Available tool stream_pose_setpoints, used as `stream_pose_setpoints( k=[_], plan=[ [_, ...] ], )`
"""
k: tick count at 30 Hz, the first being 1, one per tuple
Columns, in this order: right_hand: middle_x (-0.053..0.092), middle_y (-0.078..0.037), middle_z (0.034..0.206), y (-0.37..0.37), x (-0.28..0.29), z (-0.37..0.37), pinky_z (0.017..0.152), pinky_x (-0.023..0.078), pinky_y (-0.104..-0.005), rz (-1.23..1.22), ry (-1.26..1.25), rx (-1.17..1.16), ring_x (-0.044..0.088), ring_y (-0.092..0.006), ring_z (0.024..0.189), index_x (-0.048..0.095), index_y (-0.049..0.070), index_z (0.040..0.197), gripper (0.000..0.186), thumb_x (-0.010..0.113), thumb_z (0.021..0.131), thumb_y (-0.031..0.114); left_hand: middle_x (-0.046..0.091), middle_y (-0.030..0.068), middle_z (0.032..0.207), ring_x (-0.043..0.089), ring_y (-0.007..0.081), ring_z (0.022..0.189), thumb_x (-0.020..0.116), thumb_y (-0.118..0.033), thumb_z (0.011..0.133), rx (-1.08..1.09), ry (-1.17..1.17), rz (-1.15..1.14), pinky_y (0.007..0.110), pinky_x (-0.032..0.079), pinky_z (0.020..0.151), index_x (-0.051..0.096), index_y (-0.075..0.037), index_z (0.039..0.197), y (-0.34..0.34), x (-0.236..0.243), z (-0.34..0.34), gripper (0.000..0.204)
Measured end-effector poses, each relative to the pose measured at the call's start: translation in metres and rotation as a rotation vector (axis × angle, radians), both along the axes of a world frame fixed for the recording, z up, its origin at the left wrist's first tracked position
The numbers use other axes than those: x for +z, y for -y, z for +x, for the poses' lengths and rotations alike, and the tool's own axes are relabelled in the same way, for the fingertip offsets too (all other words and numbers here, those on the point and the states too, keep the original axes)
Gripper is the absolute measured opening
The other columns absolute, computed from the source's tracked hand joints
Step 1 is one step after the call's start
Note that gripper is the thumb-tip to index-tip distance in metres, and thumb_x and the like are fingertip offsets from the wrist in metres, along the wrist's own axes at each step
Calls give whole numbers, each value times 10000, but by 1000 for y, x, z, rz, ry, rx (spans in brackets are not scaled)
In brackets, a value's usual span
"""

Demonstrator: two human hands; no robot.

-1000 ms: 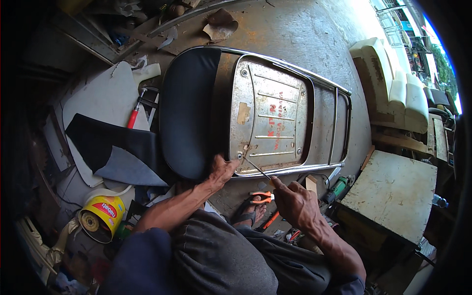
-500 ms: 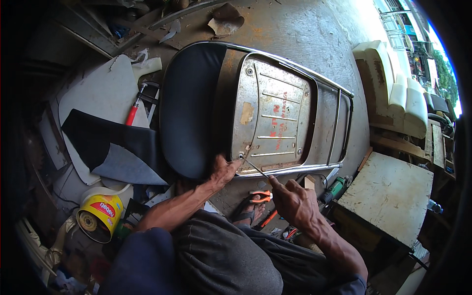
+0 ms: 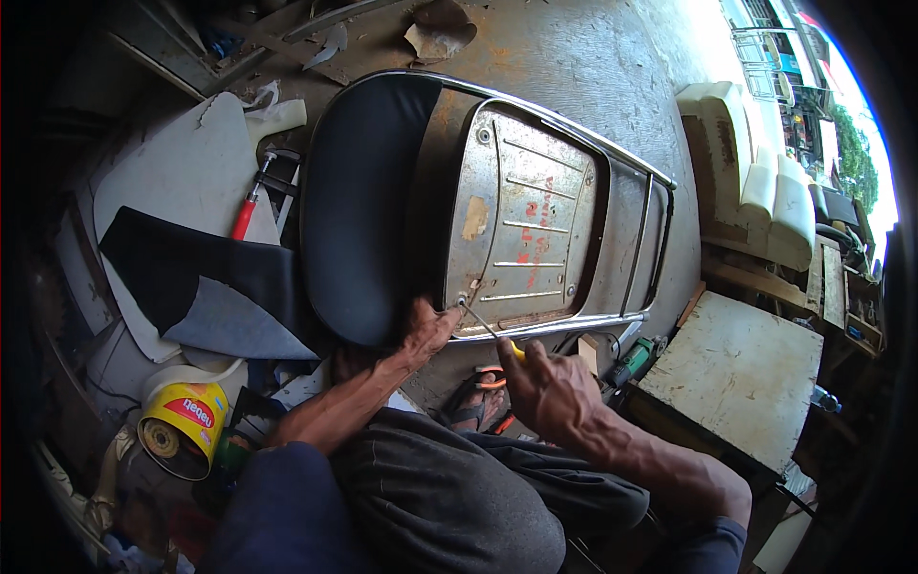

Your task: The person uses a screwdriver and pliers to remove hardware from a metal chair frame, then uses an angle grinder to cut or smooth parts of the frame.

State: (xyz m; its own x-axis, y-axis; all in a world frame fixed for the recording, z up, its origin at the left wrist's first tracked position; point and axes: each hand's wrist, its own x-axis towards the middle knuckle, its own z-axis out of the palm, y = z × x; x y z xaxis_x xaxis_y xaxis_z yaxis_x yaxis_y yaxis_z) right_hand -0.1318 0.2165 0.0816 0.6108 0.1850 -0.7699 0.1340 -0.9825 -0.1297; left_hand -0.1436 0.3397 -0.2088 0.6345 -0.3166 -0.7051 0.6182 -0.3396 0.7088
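A chair with a chrome frame (image 3: 535,130) lies before me, its black padded backrest (image 3: 361,206) on the left and a worn metal seat panel (image 3: 550,225) facing up. My right hand (image 3: 555,392) is closed round the yellow handle of a screwdriver (image 3: 519,350). Its shaft slants up and left, and the tip meets the fastener hole (image 3: 462,302) at the panel's near left corner. My left hand (image 3: 430,328) is at that same corner, its fingers bent and drawn together beside the screwdriver tip. Whatever they pinch there is too small to make out.
Orange-handled pliers (image 3: 491,379) lie by my foot. A green power tool (image 3: 633,362) sits beside a worn cabinet (image 3: 732,368) at right. To the left are a red-handled clamp (image 3: 245,216), black upholstery material (image 3: 206,263) and a yellow tin (image 3: 191,421). A cream sofa (image 3: 741,177) stands far right.
The whole scene has shifted slightly left in view. My right hand has turned about the screwdriver, so its yellow handle now shows. The tip stays at the same corner, beside my left hand.
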Motion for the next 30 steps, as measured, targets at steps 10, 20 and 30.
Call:
stream_pose_setpoints(
  k=[10,20,30],
  plan=[
    [606,-211,851,10,-11,0,517,542,-428,8,14,101,659,-323,658,407,-84,1442,531,539,981,144,623,289,1215,591,419,1127,723,-413,748,-153,-226,150,449,439,1031,611,28,1180,-3,35,21,628],
    [681,-90,823,-26,-29,13,587,474,-291,58,-147,-1600,601,-124,678,667,9,1229,374,633,968,274,631,314,1176,603,453,1106,699,-359,746,-188,-107,384,482,461,1000,620,48,1170,-1,19,-2,593],
    [602,-270,1074,-16,-23,-3,629,572,-439,-75,73,-470,677,-373,871,509,-36,1334,495,628,882,126,638,340,1138,614,488,1086,676,-304,744,-196,-125,410,514,483,970,629,69,1160,6,30,18,560]
  ],
)
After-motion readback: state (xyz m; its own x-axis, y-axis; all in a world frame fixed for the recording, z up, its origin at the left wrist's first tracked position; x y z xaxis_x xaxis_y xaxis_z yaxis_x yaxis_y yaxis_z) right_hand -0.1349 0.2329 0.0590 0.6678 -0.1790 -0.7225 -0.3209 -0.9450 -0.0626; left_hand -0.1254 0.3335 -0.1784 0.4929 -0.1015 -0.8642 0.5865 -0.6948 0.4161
